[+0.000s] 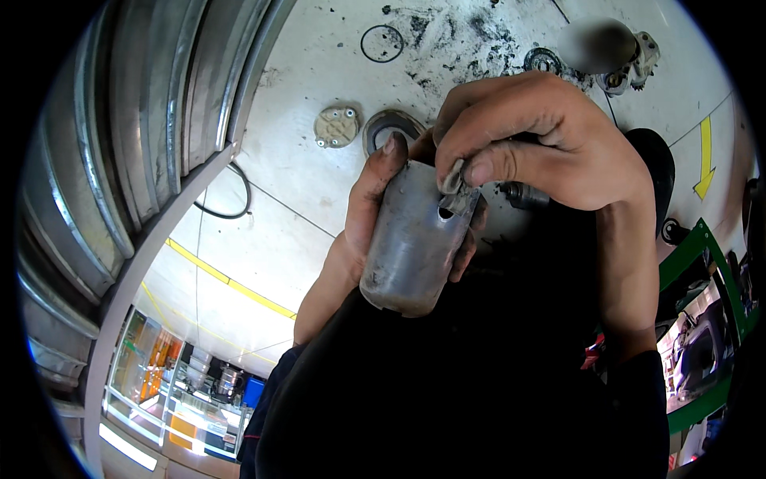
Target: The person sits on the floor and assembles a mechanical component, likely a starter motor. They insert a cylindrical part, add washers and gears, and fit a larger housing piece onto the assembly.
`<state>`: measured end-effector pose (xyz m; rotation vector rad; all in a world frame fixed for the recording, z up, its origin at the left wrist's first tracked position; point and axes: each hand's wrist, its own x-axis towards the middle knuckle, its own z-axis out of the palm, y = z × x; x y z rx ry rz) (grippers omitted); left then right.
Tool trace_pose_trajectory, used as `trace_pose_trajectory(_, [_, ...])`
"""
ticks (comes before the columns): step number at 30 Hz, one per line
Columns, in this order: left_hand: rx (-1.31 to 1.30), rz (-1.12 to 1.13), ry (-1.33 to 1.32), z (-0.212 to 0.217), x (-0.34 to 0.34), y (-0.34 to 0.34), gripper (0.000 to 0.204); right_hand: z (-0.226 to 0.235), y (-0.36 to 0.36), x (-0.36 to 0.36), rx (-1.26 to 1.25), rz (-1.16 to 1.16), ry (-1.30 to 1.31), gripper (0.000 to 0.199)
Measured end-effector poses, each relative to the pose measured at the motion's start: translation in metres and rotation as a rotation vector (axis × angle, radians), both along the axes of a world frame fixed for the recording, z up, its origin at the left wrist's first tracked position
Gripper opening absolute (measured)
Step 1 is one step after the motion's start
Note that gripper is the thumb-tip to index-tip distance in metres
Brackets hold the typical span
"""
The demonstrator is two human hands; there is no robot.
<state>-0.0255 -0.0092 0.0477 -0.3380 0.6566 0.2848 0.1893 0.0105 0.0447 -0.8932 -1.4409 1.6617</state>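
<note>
My left hand (369, 195) is wrapped round a grey metal cylinder housing (413, 239), its thumb near the upper rim and fingertips showing on the far side. The housing is tilted, with a dark hole in its wall near the top right. Above it, my right hand (546, 132) is closed in a pinch on a small greyish folded piece (452, 177). That piece lies at the housing's upper edge, just over the hole; whether it is cloth or part of the housing, I cannot tell. Both hands are smudged with dark grime.
On the pale floor lie a round metal end cover (336, 127), a ring-shaped part (375, 132), a thin black ring (382, 43), a dark cylindrical part (524, 195) and scattered black powder (487, 36). A ribbed metal shutter (132, 104) stands left, a green frame (702, 254) right.
</note>
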Motion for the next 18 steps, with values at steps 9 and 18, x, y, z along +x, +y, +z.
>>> trace_pose_trajectory(9, [0.557, -0.038, 0.168, -0.013, -0.004, 0.001, 0.077, 0.008, -0.005, -0.006, -0.112, -0.140, -0.049, 0.024])
trace_pose_trajectory(18, [1.825, -0.117, 0.574, -0.032, -0.029, 0.014, 0.074, 0.016, -0.077, -0.029, -0.220, -0.471, -0.237, 0.031])
